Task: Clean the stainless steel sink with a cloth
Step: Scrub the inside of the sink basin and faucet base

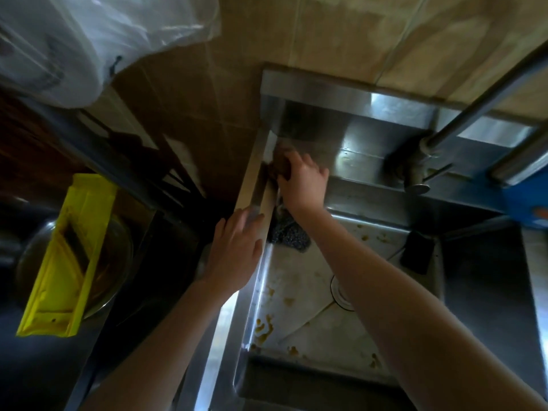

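The stainless steel sink (326, 295) fills the lower middle, its floor spotted with yellow-brown food bits. My right hand (304, 180) reaches to the sink's far left corner and grips a brownish cloth (280, 164), pressing it against the left wall near the rim. My left hand (235, 253) rests on the sink's left rim, fingers straight. A dark steel scouring pad (289, 235) lies in the basin under my right forearm.
A tap and pipe (415, 170) stand at the sink's back right. A dark small object (416, 252) sits at the right side of the basin. A yellow slicer (66, 256) lies over a metal bowl at left. A plastic bag (103, 34) hangs at the upper left.
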`<state>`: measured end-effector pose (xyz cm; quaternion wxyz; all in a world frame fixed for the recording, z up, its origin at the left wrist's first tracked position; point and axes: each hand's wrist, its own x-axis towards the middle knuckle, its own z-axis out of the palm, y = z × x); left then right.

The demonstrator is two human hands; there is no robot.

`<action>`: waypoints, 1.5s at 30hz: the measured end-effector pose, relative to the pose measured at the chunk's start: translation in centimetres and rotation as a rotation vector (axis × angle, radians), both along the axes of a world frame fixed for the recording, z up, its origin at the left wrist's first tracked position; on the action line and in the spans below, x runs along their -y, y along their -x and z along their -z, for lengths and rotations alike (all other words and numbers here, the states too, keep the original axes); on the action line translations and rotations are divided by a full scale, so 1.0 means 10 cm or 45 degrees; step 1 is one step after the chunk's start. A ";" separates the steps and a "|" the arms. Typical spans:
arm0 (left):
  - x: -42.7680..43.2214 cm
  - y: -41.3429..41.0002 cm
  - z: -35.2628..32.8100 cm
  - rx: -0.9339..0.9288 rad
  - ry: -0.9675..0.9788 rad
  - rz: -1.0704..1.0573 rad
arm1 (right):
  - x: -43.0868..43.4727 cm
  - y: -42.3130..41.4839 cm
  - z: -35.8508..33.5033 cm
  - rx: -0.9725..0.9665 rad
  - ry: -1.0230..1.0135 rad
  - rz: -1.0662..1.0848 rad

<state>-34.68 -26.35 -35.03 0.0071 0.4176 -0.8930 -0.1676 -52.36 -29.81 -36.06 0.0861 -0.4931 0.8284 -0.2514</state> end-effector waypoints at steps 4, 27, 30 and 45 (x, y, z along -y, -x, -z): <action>0.00 0.09 0.02 0.061 -0.024 -0.013 | 0.15 0.07 0.09 -0.354 -0.113 -0.248; -0.13 0.09 0.04 -0.003 -0.020 -0.017 | -0.41 1.23 -0.04 -0.439 -0.658 0.307; -0.17 0.05 0.03 -0.039 -0.019 -0.032 | -0.51 1.32 -0.03 -0.436 -0.621 0.311; -0.29 -0.10 0.03 -0.023 -0.034 -0.072 | -0.10 0.46 0.03 -0.360 -0.405 -0.213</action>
